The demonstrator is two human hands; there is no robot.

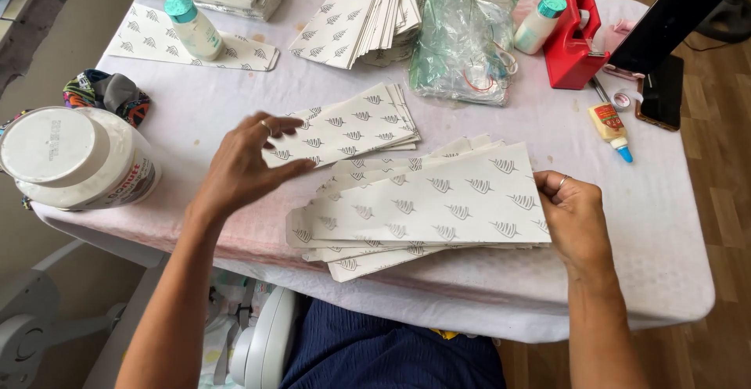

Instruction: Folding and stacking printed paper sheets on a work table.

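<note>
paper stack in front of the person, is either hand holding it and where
The right hand grips the paper stack at its right end; the left hand hovers open, holding nothing.

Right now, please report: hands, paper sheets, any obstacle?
Left hand open, above the front paper stack. Right hand grips its right edge. Second stack behind; nothing blocking.

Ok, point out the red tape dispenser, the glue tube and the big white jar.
red tape dispenser (569, 54): head view, on its red body.
glue tube (608, 124): head view, mid-tube.
big white jar (47, 144): head view, on its lid.
</note>
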